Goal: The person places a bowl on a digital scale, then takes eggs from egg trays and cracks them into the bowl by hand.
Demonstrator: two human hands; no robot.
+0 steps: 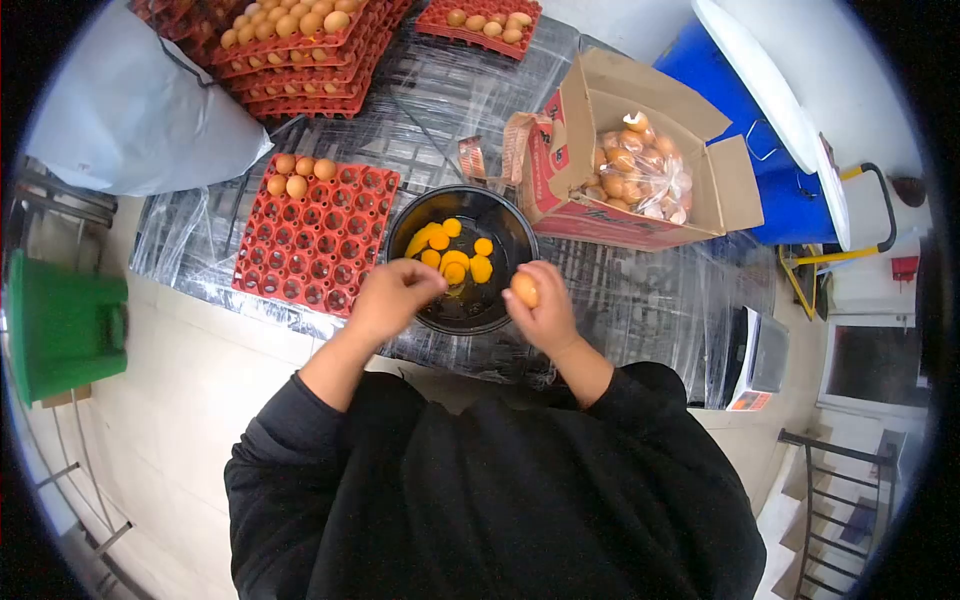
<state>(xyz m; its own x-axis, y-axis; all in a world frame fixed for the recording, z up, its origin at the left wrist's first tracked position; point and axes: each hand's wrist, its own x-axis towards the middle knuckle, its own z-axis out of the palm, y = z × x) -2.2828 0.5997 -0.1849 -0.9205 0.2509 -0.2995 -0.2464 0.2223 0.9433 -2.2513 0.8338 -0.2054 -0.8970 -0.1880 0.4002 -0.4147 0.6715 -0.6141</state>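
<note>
A black bowl holds several yellow egg yolks in clear egg white, some of them broken and smeared. Over its left rim is my left hand, thumb and fingers pinched together; whatever may be between them is hidden. My right hand, at the bowl's right rim, is closed around a brown egg; I cannot tell whether its shell is whole. Left of the bowl lies a red egg tray with several brown eggs in its far left corner and bare cups elsewhere.
An open cardboard box with a plastic bag of eggshells stands right of the bowl. Stacked egg trays and another tray of eggs are behind. Blue bins stand far right, a green bin left. Plastic film covers the table.
</note>
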